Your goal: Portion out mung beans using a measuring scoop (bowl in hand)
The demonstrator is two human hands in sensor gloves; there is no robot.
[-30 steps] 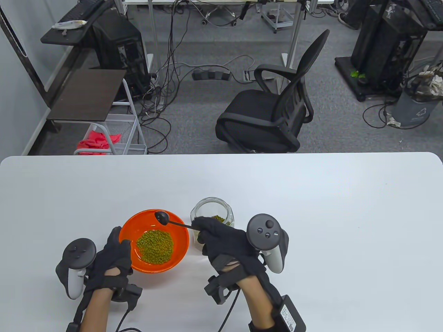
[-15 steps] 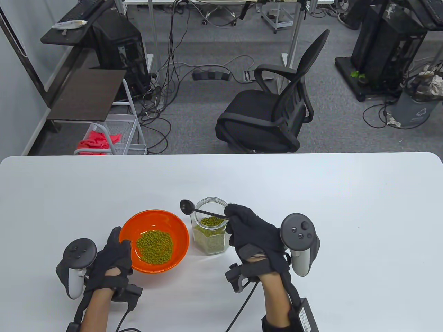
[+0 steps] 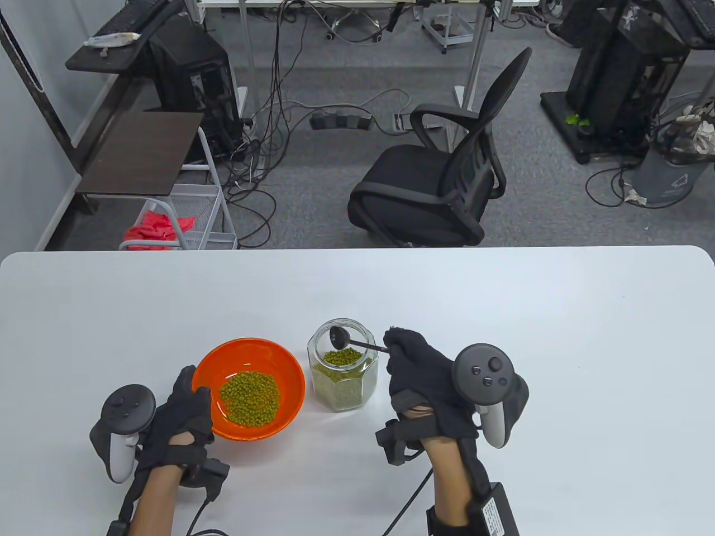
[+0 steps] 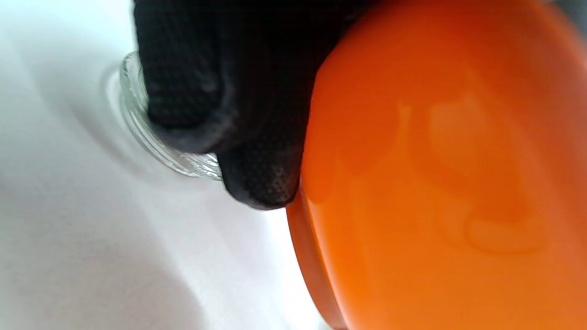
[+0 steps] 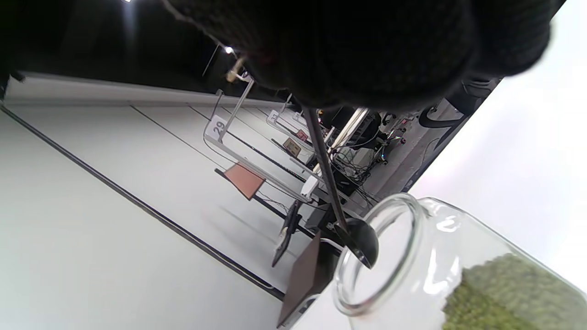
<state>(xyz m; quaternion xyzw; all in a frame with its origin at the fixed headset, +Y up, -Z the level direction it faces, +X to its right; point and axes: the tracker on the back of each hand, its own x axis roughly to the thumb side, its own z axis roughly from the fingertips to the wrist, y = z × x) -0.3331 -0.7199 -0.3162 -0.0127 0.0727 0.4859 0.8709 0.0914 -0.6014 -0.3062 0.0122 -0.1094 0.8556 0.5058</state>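
Observation:
An orange bowl [image 3: 290, 385] with a heap of mung beans [image 3: 249, 398] sits on the white table; my left hand [image 3: 184, 416] grips its near-left rim, and the bowl's orange wall [image 4: 449, 183] fills the left wrist view. A glass jar [image 3: 342, 391] partly filled with mung beans stands right of the bowl. My right hand [image 3: 416, 371] pinches the handle of a black measuring scoop [image 3: 339, 335], whose empty head is at the jar's mouth. In the right wrist view the scoop [image 5: 360, 243] hangs at the jar's rim [image 5: 412, 215].
The white table [image 3: 558, 363] stretches to the right and back of the jar. Beyond its far edge stand a black office chair [image 3: 435, 184] and a small side cart [image 3: 151, 167].
My right hand carried the empty scoop from over the bowl rightward and brought its head down to the jar's mouth. The left hand and bowl have not moved.

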